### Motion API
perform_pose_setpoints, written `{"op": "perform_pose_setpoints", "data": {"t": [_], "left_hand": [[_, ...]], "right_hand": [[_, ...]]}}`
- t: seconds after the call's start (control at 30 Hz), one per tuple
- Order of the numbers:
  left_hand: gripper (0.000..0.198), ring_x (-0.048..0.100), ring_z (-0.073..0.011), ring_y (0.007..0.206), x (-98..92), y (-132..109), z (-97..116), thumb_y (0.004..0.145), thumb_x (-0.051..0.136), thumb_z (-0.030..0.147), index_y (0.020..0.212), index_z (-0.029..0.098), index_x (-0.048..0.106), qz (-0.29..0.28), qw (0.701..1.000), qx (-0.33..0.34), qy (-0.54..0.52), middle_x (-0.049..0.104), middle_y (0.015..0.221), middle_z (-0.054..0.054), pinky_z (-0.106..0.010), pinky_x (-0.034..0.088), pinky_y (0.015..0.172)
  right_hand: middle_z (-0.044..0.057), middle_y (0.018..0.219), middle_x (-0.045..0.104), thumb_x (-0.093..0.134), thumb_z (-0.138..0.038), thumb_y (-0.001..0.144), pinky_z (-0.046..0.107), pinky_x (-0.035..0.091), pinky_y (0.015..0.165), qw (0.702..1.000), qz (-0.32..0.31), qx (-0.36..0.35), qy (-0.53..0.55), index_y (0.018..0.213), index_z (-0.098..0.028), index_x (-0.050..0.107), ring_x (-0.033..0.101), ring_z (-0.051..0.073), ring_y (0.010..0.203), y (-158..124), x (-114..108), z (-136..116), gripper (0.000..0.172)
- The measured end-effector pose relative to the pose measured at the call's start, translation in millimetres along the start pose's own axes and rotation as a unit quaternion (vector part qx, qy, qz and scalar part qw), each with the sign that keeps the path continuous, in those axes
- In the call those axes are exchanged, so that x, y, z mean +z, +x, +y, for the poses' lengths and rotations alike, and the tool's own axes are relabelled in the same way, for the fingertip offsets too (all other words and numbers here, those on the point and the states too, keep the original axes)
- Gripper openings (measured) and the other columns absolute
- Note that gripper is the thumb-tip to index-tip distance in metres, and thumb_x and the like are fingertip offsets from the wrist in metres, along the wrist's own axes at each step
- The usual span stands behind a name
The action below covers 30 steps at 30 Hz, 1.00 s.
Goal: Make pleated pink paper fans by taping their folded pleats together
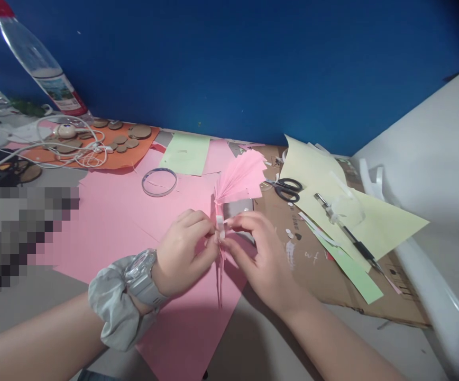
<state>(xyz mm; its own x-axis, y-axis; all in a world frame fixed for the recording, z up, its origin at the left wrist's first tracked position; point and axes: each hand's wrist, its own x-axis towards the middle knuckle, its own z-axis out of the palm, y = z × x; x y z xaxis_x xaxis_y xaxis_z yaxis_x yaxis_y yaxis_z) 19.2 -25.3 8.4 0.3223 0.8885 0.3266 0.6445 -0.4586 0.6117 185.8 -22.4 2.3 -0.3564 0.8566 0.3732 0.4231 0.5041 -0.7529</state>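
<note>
Both my hands meet at the table's middle, pinching a folded pink paper fan [240,180]. My left hand [184,251], with a watch and a grey scrunchie at the wrist, grips the fan's narrow waist from the left. My right hand [259,254] pinches the same spot from the right, where a small white strip of tape [220,225] wraps the folds. The fan's pleats spread open above my fingers; its lower folds hang down between my hands over a large pink paper sheet [126,222].
A clear tape roll [159,181] lies on the pink sheet. Black scissors [287,189], a pen [348,235], yellow paper [376,217] and green paper [348,267] lie on cardboard [332,286] at right. White cables [55,148], brown discs on orange paper, and a bottle [39,63] stand far left.
</note>
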Motion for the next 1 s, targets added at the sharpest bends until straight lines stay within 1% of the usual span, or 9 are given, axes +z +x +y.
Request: {"op": "perform_pose_setpoints", "data": {"t": [0.07,0.23,0.33,0.5,0.57,0.63,0.67,0.8,1.0], "left_hand": [[0.012,0.048,-0.0177,0.072,0.3,-0.5,-0.6,0.079,0.044,0.011,0.071,0.017,0.050,0.004,1.000,0.006,0.000,0.053,0.073,-0.005,-0.034,0.043,0.067],[0.013,0.049,-0.0181,0.074,0.5,-0.7,-2.0,0.079,0.044,0.010,0.071,0.018,0.051,0.003,1.000,0.011,0.005,0.054,0.074,-0.004,-0.034,0.044,0.068],[0.013,0.050,-0.0178,0.073,0.8,-0.3,-2.2,0.081,0.044,0.013,0.071,0.018,0.051,0.000,1.000,0.013,0.003,0.055,0.074,-0.004,-0.034,0.044,0.069],[0.015,0.049,-0.0179,0.074,1.5,-0.3,-0.8,0.083,0.043,0.013,0.071,0.017,0.052,-0.007,1.000,0.014,0.005,0.055,0.074,-0.005,-0.034,0.044,0.070],[0.015,0.049,-0.0178,0.074,1.4,-0.2,0.2,0.083,0.043,0.013,0.071,0.017,0.052,-0.005,1.000,0.015,0.003,0.055,0.074,-0.005,-0.034,0.044,0.070],[0.015,0.049,-0.0178,0.075,1.1,-0.2,0.8,0.083,0.043,0.012,0.072,0.017,0.052,-0.003,1.000,0.016,0.002,0.056,0.075,-0.005,-0.033,0.044,0.070],[0.015,0.049,-0.0177,0.075,1.0,-0.1,0.8,0.083,0.043,0.012,0.072,0.017,0.052,-0.003,1.000,0.015,0.002,0.056,0.075,-0.005,-0.033,0.044,0.070],[0.015,0.049,-0.0177,0.074,1.3,-0.2,-0.1,0.083,0.043,0.013,0.071,0.017,0.051,-0.001,1.000,0.016,0.003,0.055,0.075,-0.005,-0.034,0.044,0.069],[0.015,0.048,-0.0175,0.074,2.3,-0.6,-0.8,0.084,0.043,0.013,0.071,0.016,0.051,-0.014,1.000,0.010,0.002,0.053,0.074,-0.005,-0.034,0.042,0.070]], "right_hand": [[0.004,0.100,0.053,0.052,-0.022,0.087,0.035,0.042,0.088,1.000,-0.014,-0.007,-0.018,0.100,-0.024,0.051,0.052,0.018,0.099,1.2,-2.1,-0.9,0.014],[0.004,0.097,0.054,0.049,-0.023,0.089,0.033,0.044,0.081,1.000,-0.020,0.008,-0.008,0.097,-0.023,0.051,0.053,0.018,0.094,2.5,-2.1,-2.0,0.008],[0.004,0.094,0.054,0.050,-0.025,0.089,0.032,0.044,0.079,0.999,-0.011,0.030,0.004,0.094,-0.023,0.050,0.053,0.017,0.090,3.2,-2.3,-2.3,0.006],[0.003,0.090,0.054,0.050,-0.027,0.089,0.032,0.045,0.077,0.998,-0.026,0.055,0.013,0.087,-0.022,0.051,0.054,0.017,0.086,2.9,-2.8,-2.2,0.006],[0.002,0.091,0.054,0.052,-0.027,0.088,0.031,0.046,0.077,0.997,-0.008,0.069,0.025,0.090,-0.023,0.050,0.054,0.016,0.086,1.8,-1.8,-2.1,0.005],[0.002,0.092,0.054,0.053,-0.027,0.087,0.030,0.046,0.077,0.996,0.006,0.080,0.034,0.094,-0.023,0.048,0.055,0.015,0.087,0.8,-0.8,-2.3,0.010],[0.002,0.093,0.054,0.053,-0.027,0.087,0.030,0.046,0.078,0.996,0.006,0.080,0.033,0.095,-0.023,0.047,0.055,0.015,0.087,0.5,-0.5,-2.6,0.010],[0.003,0.092,0.054,0.048,-0.024,0.090,0.030,0.044,0.079,0.998,-0.022,0.054,0.005,0.093,-0.022,0.050,0.053,0.016,0.088,0.7,-1.3,-3.7,0.004],[0.003,0.090,0.053,0.046,-0.020,0.091,0.029,0.042,0.078,0.999,-0.017,0.026,-0.021,0.090,-0.021,0.048,0.052,0.015,0.087,0.8,-0.2,-2.3,0.003]]}}
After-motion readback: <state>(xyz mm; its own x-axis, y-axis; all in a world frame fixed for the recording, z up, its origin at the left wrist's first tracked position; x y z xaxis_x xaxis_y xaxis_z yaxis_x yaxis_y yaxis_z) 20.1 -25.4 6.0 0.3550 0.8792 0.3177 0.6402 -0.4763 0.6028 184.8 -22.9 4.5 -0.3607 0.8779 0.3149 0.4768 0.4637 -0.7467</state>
